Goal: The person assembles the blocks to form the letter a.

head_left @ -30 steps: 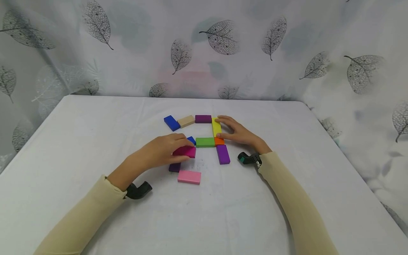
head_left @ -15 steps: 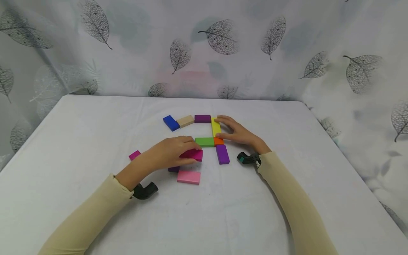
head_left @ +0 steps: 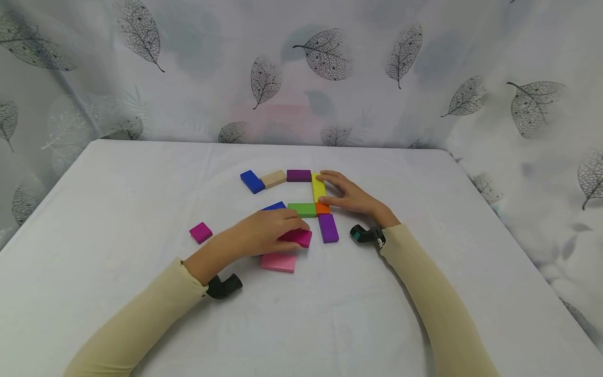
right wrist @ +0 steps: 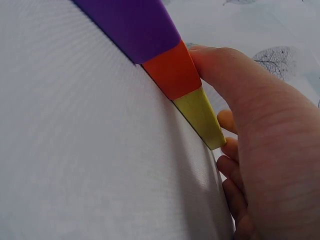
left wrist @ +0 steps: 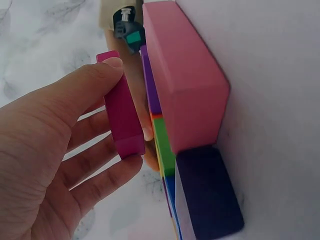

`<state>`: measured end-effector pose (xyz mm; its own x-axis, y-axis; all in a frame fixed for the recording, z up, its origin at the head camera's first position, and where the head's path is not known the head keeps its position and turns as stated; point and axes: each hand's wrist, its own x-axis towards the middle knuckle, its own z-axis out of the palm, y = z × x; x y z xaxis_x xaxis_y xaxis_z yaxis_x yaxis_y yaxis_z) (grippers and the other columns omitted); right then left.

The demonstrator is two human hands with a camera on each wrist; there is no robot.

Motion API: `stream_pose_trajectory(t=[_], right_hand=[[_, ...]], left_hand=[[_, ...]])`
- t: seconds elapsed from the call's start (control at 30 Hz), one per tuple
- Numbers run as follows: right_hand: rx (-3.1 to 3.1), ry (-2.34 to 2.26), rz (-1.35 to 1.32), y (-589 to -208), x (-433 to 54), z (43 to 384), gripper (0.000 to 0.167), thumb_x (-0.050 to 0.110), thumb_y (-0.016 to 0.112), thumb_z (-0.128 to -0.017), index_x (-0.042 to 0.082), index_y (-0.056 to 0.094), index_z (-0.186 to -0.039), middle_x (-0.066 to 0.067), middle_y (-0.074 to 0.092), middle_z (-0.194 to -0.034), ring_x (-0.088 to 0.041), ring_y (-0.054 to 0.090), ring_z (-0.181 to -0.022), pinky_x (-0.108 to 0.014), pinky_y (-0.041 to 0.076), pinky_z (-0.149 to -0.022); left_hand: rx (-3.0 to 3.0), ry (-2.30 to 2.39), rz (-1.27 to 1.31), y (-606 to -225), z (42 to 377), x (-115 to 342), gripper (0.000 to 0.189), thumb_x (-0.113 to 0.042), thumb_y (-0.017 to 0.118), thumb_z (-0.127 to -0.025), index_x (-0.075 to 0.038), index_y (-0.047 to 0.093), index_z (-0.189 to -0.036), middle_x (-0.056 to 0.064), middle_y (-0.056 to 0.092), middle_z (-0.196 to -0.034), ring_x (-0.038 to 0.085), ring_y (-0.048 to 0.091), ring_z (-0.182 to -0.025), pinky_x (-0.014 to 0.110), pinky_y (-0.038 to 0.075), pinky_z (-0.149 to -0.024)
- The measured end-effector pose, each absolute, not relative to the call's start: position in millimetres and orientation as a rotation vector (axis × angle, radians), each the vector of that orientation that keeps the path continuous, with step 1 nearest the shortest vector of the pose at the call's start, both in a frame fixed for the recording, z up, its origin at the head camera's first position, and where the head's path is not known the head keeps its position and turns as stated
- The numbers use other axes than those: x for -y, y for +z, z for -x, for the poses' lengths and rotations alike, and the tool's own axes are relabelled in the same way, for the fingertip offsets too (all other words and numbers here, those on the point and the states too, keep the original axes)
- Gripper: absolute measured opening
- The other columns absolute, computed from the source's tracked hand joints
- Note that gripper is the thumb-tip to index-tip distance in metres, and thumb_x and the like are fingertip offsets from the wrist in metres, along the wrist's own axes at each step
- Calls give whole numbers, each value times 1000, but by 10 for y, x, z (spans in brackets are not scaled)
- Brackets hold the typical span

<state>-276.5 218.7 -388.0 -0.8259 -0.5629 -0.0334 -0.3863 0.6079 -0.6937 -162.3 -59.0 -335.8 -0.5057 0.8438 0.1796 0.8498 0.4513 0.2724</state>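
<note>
My left hand [head_left: 259, 230] pinches a magenta wooden block [left wrist: 122, 112] between thumb and fingertips, above the table and left of a purple block [head_left: 328, 229]. Near that hand lie a pink block [head_left: 278, 263] and a dark block [left wrist: 212, 192]. In the head view the hand mostly covers the dark one. My right hand [head_left: 350, 196] rests beside a yellow block [head_left: 318, 188], its relaxed fingers near the far end and thumb at the near end. An orange block [head_left: 322, 208] joins the yellow to a green block [head_left: 301, 210] and the purple one.
A row of dark purple [head_left: 299, 175], tan [head_left: 274, 179] and blue [head_left: 252, 181] blocks runs left from the yellow one. Another blue block [head_left: 274, 206] touches the green one's left side. A short magenta block [head_left: 201, 232] lies alone on the white tablecloth [head_left: 367, 314].
My left hand has carried the magenta block rightward and slightly toward me, uncovering the short magenta block at left. My right hand has stayed in place.
</note>
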Motion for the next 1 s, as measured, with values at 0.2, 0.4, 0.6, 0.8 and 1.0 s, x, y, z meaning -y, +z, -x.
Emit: stream_pose_trajectory(t=[0.2, 0.4, 0.6, 0.8, 1.0], right_hand=[[-2585, -1038, 779, -3892, -2188, 2778, 67, 32, 67, -92, 17, 38, -150, -5, 20, -161, -27, 13, -149, -58, 12, -117], [-2588, -1023, 781, -3879, -2188, 2766, 67, 32, 67, -92, 18, 38, -150, -5, 19, -161, -27, 13, -149, -58, 11, -117], [-2593, -1011, 783, -3860, -2179, 2753, 68, 32, 67, -92, 18, 37, -151, -6, 19, -161, -27, 13, -149, -57, 12, -117], [-2598, -1007, 772, -3850, -2170, 2744, 66, 29, 66, -92, 18, 37, -151, -6, 19, -161, -27, 12, -149, -57, 13, -117], [-2595, -1005, 781, -3849, -2166, 2743, 67, 30, 66, -92, 17, 37, -151, -7, 19, -161, -27, 12, -149, -57, 12, -117]], left_hand=[[2676, -517, 1590, -3369, 1616, 500, 36, -27, 71, -90, -12, 64, -122, 4, 63, -113, 17, 60, -104, 27, 53, -89], [2718, -509, 1595, -3397, 1615, 443, 37, -26, 71, -90, -11, 64, -123, 5, 63, -115, 18, 59, -108, 29, 52, -91], [2810, -510, 1574, -3412, 1615, 419, 37, -24, 71, -90, -9, 63, -124, 6, 62, -117, 19, 59, -110, 30, 51, -94], [2844, -560, 1566, -3418, 1627, 428, 31, -19, 69, -92, -8, 65, -121, 6, 63, -115, 19, 60, -109, 28, 50, -95], [2881, -606, 1570, -3420, 1630, 444, 30, -18, 69, -92, -7, 66, -120, 7, 62, -116, 19, 60, -110, 28, 50, -95]])
